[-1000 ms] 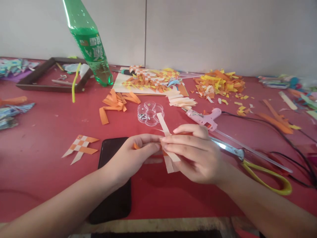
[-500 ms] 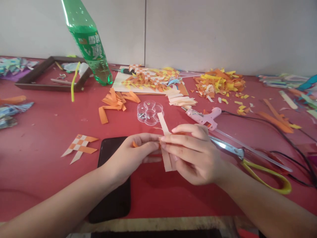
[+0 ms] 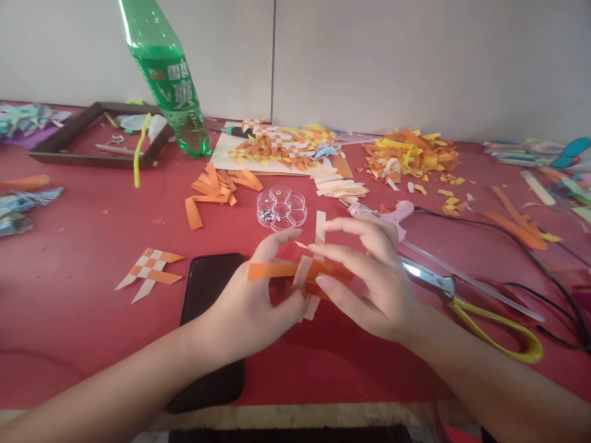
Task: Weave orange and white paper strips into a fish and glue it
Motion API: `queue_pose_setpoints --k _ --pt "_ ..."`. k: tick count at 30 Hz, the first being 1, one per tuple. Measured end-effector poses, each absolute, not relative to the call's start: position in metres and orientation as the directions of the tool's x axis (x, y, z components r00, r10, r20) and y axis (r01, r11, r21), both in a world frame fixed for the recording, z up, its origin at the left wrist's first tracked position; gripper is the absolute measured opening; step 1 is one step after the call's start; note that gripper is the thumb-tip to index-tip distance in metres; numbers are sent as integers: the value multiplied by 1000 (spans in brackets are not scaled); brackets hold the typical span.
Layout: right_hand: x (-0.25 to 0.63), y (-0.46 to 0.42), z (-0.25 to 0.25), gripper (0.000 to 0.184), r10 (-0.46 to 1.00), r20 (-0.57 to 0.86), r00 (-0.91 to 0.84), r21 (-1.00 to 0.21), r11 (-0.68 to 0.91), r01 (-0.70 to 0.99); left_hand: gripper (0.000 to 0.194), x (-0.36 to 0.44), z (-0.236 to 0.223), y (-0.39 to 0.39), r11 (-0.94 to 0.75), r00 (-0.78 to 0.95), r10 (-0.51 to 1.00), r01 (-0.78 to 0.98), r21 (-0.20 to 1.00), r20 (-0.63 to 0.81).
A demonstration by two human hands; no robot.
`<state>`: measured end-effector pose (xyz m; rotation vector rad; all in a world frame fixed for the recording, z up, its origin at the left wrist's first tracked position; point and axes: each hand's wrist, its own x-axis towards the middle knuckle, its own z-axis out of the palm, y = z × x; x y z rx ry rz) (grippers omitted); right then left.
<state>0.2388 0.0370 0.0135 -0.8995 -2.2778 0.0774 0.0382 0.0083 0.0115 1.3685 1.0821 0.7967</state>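
Orange paper strips [image 3: 277,271] cross pale paper strips [image 3: 320,226] between my two hands, above the red table. My left hand [image 3: 258,301] grips the crossed strips, its thumb below and its index finger raised behind. Around the right part of the strips, my right hand [image 3: 369,277] has its fingertips on the paper. Where the strips cross is partly hidden by fingers. On the table to the left lies a woven orange-and-white paper fish [image 3: 151,268]. A black phone [image 3: 217,381] lies partly under my left forearm.
Scissors with yellow handles [image 3: 498,332] and a pink glue gun [image 3: 397,215] with its cord lie right. A clear flower-shaped bead box [image 3: 299,212], orange strips [image 3: 215,184] and pale strips [image 3: 339,183] are ahead. A green bottle [image 3: 173,92] stands by a dark frame [image 3: 83,161].
The strips have turned, so the orange ones now lie across and show plainly. My left thumb has moved down and its index finger has lifted. My right fingers have spread.
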Motion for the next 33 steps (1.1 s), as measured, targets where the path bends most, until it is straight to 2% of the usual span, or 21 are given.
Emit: queue_pose_setpoints --k 3,5,9,11,15,18,22,27,33 --pt "238 37 14 8 673 515 -531 -345 730 590 69 38 11 4 -32 418 906 225 974 -67" --pt "238 38 13 4 710 495 -501 -425 701 573 68 38 9 4 -31 396 916 211 977 -56" --pt "239 38 10 5 820 443 -362 -667 571 478 48 38 8 10 108 246 963 9 994 -106" --pt "239 38 9 5 857 403 -322 -741 511 434 41 36 9 14 143 186 975 -92 986 -124" --pt "240 37 9 3 863 377 -338 -764 496 413 28 34 11 17 87 114 991 -137 987 -72" --pt "241 37 8 4 856 384 -346 -757 507 412 28 34 12 17 68 92 994 -110 992 -58" --pt "241 36 4 4 880 335 -335 -808 452 379 38 35 13 15 137 134 984 -124 983 -120" --pt "240 34 4 4 892 292 -345 -835 414 363 30 35 13 14 114 140 985 -67 991 -104" --pt "239 34 9 3 904 253 -344 -883 362 300 27 35 15 14 110 214 974 -161 981 -75"
